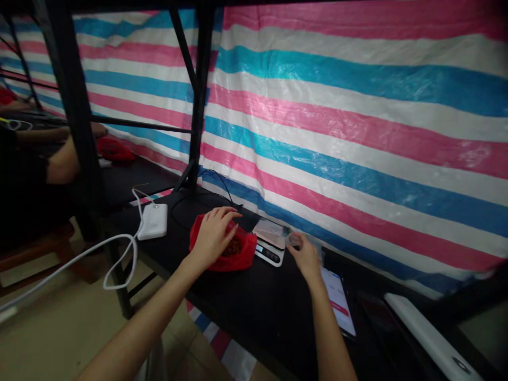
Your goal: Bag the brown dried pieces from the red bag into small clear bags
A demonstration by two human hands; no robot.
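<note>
My left hand (pixel 216 233) is over a red plastic bag (pixel 245 259), its fingers apart and slightly curved above the opening. Small brown pieces (pixel 233 246) lie inside the bag, partly covered by that hand. To the right of the bag is a white digital scale (pixel 270 256) with a lit display and a clear plastic sheet or bag (pixel 270 233) on its plate. Just beyond the scale's right side, my right hand (pixel 306 257) pinches a small clear plastic item (pixel 294 240); its exact kind is too small to tell.
A phone (pixel 337 301) with a lit screen lies beside my right forearm. At left, a white power bank (pixel 154 221) trails a thick white cable (pixel 119 286) over the table edge. A black metal frame post (pixel 198 100) stands behind. Another person's arm (pixel 65 159) shows far left.
</note>
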